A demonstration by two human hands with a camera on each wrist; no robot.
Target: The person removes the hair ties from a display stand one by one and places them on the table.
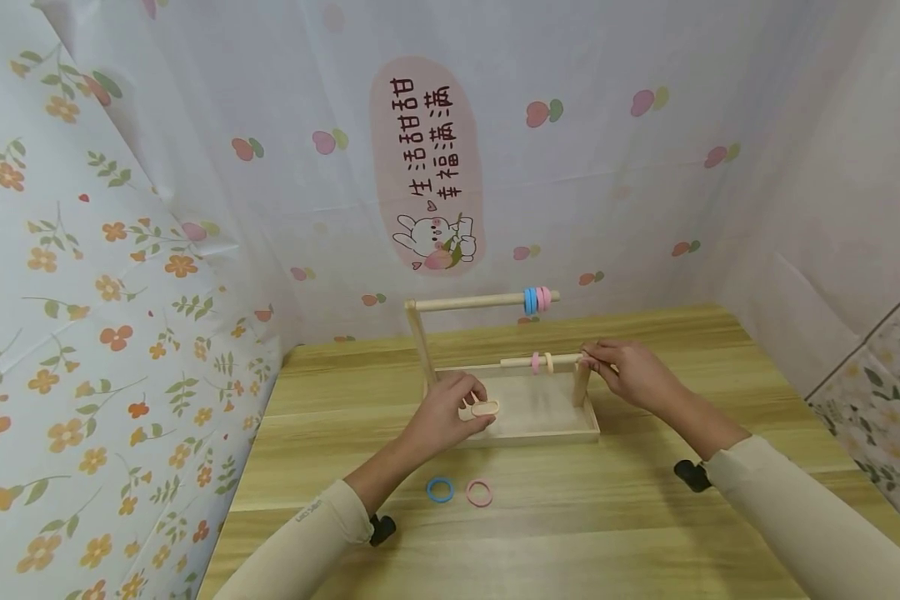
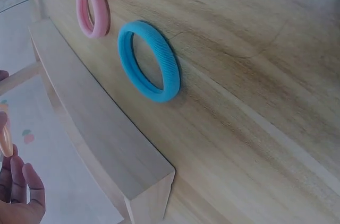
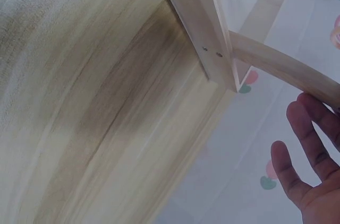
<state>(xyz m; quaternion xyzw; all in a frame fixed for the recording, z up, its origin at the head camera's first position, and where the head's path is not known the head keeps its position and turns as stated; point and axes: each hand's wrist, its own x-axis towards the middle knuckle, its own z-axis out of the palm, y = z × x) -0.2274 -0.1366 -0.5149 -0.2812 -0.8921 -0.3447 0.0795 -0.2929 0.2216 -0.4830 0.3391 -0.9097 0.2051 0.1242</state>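
Note:
My left hand (image 1: 444, 417) pinches a cream hair tie (image 1: 485, 408) between thumb and fingers, over the left part of the wooden rack's tray base (image 1: 543, 437). My right hand (image 1: 637, 375) grips the rack at the top of its short post (image 1: 581, 385), where the lower rod (image 1: 513, 363) meets it. That rod carries a pink hair tie (image 1: 536, 362) and a cream one. Blue hair ties (image 1: 530, 301) and pink hair ties (image 1: 543, 299) hang near the free end of the upper rod (image 1: 465, 302). The right wrist view shows my right fingers (image 3: 303, 123) at the post.
A blue hair tie (image 1: 440, 490) and a pink hair tie (image 1: 479, 493) lie on the wooden table (image 1: 570, 533) in front of the rack. Behind the table hangs a printed cloth (image 1: 292, 192), with a floral cloth (image 1: 67, 333) on the left.

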